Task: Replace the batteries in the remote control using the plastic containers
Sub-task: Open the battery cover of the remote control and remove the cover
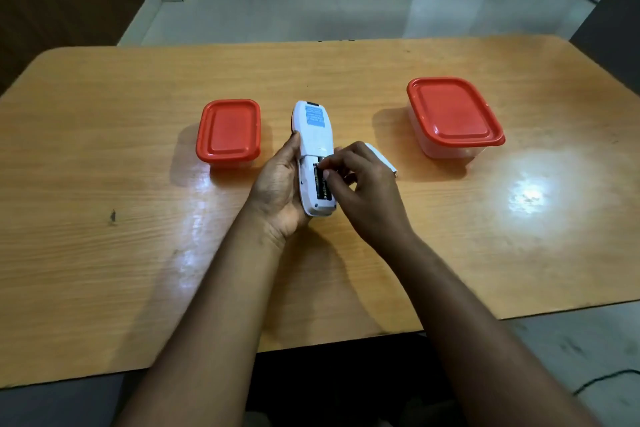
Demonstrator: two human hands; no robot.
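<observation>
The right hand point(363, 184) hides part of the battery cover point(382, 158) and the batteries' point(320, 184) right side

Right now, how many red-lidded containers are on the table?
2. The smaller container sits left of the remote control; the larger container sits to its right. Both lids are on.

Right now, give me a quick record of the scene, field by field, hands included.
remote: white remote, back up, battery bay open
batteries: black batteries seated in bay
left hand: left hand cradles the remote
right hand: right hand, fingertips on a battery
cover: battery cover on table behind right hand
containers: small container left, large container right, red lids on
surface: wooden table
</observation>
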